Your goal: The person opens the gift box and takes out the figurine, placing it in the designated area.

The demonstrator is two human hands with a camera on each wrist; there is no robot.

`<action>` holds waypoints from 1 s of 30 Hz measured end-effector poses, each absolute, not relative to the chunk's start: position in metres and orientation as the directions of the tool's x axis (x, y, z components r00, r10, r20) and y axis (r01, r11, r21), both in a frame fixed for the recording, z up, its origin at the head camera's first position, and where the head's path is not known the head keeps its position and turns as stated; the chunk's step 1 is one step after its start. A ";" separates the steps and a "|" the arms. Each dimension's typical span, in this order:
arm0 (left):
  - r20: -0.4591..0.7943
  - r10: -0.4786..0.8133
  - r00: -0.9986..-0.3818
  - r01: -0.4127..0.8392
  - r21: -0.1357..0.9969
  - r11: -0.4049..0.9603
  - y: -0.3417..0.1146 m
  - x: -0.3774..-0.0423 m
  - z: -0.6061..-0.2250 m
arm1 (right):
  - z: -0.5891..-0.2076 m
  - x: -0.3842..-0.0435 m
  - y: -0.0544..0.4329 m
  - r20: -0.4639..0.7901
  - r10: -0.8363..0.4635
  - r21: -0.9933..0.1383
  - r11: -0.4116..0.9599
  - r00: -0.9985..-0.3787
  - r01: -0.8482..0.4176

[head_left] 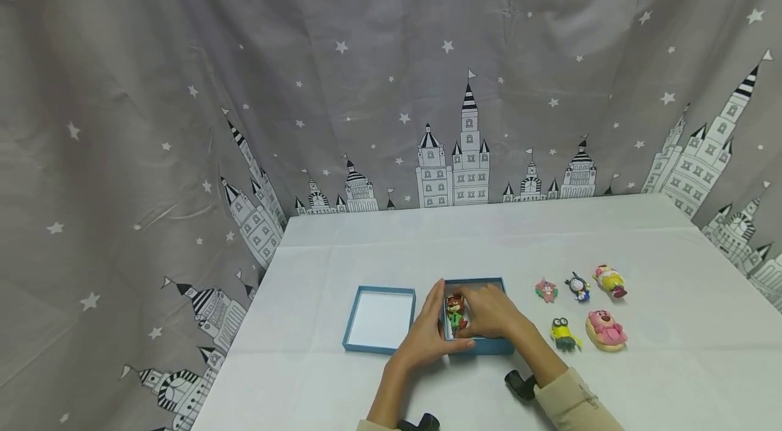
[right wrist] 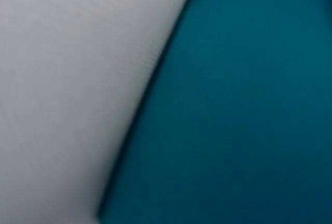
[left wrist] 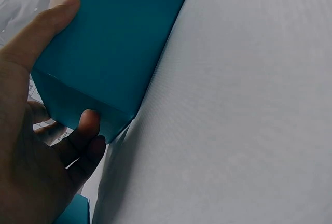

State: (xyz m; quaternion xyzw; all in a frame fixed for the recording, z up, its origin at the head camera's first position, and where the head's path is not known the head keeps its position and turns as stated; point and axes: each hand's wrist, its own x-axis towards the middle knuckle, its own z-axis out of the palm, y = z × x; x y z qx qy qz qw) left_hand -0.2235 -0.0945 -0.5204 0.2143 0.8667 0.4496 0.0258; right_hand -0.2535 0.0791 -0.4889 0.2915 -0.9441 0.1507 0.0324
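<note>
My left hand (head_left: 423,339) grips the near left corner of a teal box (head_left: 493,347), thumb along the front rim and fingers along the left side. The left wrist view has the thumb at one edge of the box's wall (left wrist: 114,42) and the fingers around its corner. Inside lies a fox figurine (head_left: 455,309) in a green shirt. Reaching into the box from the right, my right hand (head_left: 489,312) holds the figurine between fingers and thumb, at its head and feet. Its own wrist view is filled by the teal wall (right wrist: 233,105) and white tablecloth.
Left of the box lies a shallow teal lid (head_left: 369,349), white inside. To the right are a pink star-shaped figure (head_left: 546,290), a small dark-and-white figure (head_left: 578,287), a yellow-dressed figure (head_left: 609,280), a minion figure (head_left: 565,334) and a pink bear figure (head_left: 605,330). A grey curtain (head_left: 366,44) hangs behind.
</note>
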 end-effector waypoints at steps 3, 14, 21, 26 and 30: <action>0.144 0.397 -0.907 0.346 0.792 0.504 -0.094 -0.223 -0.520 | -0.484 -0.251 0.082 0.152 -0.532 -0.294 0.780 -0.833 -0.552; 0.123 0.393 -0.911 0.331 0.788 0.519 -0.094 -0.224 -0.519 | -0.442 -0.243 0.116 0.238 -0.519 -0.385 0.726 -0.821 -0.570; 0.132 0.383 -0.914 0.331 0.788 0.519 -0.093 -0.223 -0.517 | -0.413 -0.235 0.158 0.247 -0.456 -0.448 0.728 -0.855 -0.519; 0.152 0.389 -0.909 0.351 0.781 0.516 -0.093 -0.223 -0.518 | -0.404 -0.230 0.201 0.249 -0.383 -0.480 0.749 -0.889 -0.457; 0.150 0.391 -0.908 0.351 0.783 0.514 -0.094 -0.222 -0.518 | -0.407 -0.227 0.240 0.232 -0.337 -0.500 0.764 -0.912 -0.409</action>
